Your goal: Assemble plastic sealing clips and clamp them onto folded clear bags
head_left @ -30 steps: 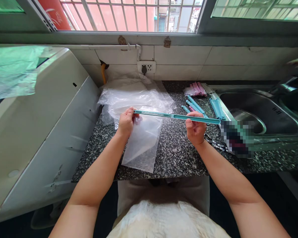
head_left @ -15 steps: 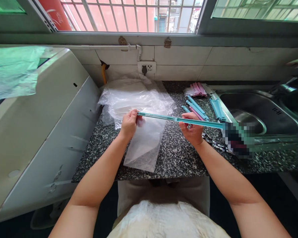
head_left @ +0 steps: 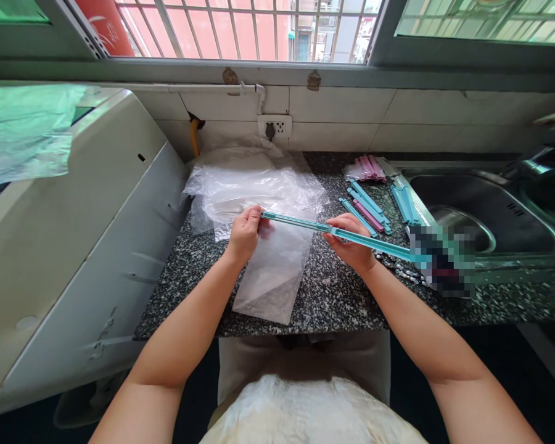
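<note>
A blue strip point(head_left: 342, 233) is held across centre frame, left end by the left hand point(head_left: 245, 233), middle by the right hand point(head_left: 354, 251).

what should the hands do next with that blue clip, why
I'd probably swing its right half toward the left with the right hand, the left hand steadying: the blue clip is opened out nearly straight, and the translucent bag appears to meet its left half.
</note>
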The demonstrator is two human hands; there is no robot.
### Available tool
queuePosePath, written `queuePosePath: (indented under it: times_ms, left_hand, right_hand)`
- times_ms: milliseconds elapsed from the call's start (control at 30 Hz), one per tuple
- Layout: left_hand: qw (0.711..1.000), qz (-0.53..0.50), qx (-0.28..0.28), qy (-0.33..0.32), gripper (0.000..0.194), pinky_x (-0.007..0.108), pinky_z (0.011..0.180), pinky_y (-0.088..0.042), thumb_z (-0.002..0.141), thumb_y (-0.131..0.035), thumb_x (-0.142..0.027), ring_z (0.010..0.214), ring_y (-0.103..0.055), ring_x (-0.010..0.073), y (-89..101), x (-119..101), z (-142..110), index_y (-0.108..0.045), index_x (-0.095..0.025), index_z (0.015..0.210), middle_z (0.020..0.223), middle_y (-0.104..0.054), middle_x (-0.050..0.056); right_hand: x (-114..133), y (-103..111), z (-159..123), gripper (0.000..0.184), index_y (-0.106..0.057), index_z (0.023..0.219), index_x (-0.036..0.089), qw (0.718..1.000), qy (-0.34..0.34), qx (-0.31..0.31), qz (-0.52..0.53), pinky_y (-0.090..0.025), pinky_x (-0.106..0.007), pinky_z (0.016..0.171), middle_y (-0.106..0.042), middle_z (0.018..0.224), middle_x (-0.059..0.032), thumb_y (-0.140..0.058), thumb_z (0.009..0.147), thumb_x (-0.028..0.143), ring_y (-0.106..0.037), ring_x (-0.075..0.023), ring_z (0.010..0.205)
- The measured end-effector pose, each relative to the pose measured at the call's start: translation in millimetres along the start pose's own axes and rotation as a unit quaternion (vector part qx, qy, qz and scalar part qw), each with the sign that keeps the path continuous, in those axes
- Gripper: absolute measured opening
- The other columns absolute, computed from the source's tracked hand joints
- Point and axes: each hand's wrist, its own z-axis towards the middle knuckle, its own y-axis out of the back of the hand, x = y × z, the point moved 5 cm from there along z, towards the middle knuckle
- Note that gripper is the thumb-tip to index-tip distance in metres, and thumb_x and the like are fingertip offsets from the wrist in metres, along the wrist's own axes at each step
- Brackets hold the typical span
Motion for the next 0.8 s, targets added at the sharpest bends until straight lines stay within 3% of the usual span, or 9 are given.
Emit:
queuePosePath:
  times_ms: [267,800]
  left_hand:
    - [1.000,0.001,0.000,-0.005,0.037,0.017,0.034,-0.034,0.083,-0.054,-0.044,0.032,-0.044,0.0058,0.2,-0.7,-0.8,-0.048,-0.016,0.059,0.042,-0.054,-0.003]
    - [0.999,-0.014,0.033,-0.010,0.043,0.021,0.038,-0.036,0.084,-0.049,-0.051,0.036,-0.046,0.0084,0.1,4.9,2.6,-0.052,-0.016,0.060,0.046,-0.055,0.000]
  right_hand:
    - [5.7,2.2,-0.4,0.013,-0.060,0.088,0.022,1.000,0.028,-0.012,0.008,-0.051,-0.026,0.059,-0.061,0.078,-0.0011,-0.066,0.077,0.023,-0.059,-0.0122,0.067]
    - [2.5,0.9,-0.7,0.007,-0.058,0.081,0.022,1.000,0.004,-0.015,-0.016,-0.050,-0.029,0.059,-0.061,0.071,-0.0009,-0.063,0.079,0.026,-0.058,-0.0143,0.065]
